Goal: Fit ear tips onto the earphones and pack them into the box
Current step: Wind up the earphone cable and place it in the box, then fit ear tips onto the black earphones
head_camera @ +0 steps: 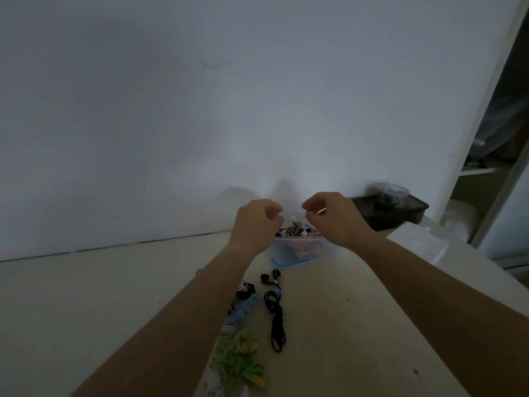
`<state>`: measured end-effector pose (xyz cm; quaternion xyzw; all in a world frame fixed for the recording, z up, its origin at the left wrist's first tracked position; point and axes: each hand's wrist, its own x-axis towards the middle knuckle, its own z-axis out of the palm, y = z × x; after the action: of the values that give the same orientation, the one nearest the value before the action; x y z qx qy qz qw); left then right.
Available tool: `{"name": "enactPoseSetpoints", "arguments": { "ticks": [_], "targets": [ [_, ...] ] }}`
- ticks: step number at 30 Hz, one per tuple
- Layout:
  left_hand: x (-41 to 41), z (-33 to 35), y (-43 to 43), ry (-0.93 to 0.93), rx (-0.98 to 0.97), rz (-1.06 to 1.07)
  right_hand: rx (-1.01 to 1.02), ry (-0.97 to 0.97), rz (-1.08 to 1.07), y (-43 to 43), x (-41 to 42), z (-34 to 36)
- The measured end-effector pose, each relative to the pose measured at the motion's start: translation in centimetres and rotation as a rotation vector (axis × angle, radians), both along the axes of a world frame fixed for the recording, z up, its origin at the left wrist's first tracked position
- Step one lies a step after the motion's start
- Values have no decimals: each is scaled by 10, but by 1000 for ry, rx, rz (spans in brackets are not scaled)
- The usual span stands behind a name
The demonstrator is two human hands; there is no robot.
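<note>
Both my hands hover above a translucent blue box (289, 257) filled with several coiled earphones. My left hand (256, 222) has its fingers curled and pinches something small and white (292, 217) at its fingertips; what it is stays too small to tell. My right hand (332, 214) is also curled, pinching a thin pale piece near its fingertips. On the table in front of the box lie black earphones (274, 305) with their cable bundled, a blue coiled pair (243, 309) and a green coiled pair (240, 359), partly hidden under my left forearm.
The pale table (357, 325) meets a white wall at the back. A dark box (392, 212) with a clear round container (388, 193) on it sits at the back right. A white shelf unit (486, 167) stands at the far right.
</note>
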<state>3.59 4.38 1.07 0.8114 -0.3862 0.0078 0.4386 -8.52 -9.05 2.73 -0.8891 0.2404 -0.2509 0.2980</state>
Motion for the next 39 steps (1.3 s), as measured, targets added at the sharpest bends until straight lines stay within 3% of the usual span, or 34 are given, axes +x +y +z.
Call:
{"name": "enactPoseSetpoints", "arguments": {
  "ticks": [4, 10, 18, 25, 33, 36, 39],
  "targets": [
    [-12, -4, 33, -48, -53, 7, 45, 72, 193, 35, -12, -4],
    [-40, -18, 80, -43, 20, -12, 133, 475, 238, 83, -31, -24],
    [-59, -26, 136, 26, -11, 47, -24, 480, 110, 127, -42, -53],
    [-56, -29, 173, 113, -47, 119, 222, 101, 30, 124, -38, -37],
    [-53, -37, 188, 237, -62, 113, 543, -207, 96, 144, -29, -6],
    [-58, -31, 187, 422, -112, 26, 662, -252, 190, 158, -29, 7],
    [-70, -19, 187, 785, -328, -65, 760, -264, 285, 175, -28, 16]
  ]
}}
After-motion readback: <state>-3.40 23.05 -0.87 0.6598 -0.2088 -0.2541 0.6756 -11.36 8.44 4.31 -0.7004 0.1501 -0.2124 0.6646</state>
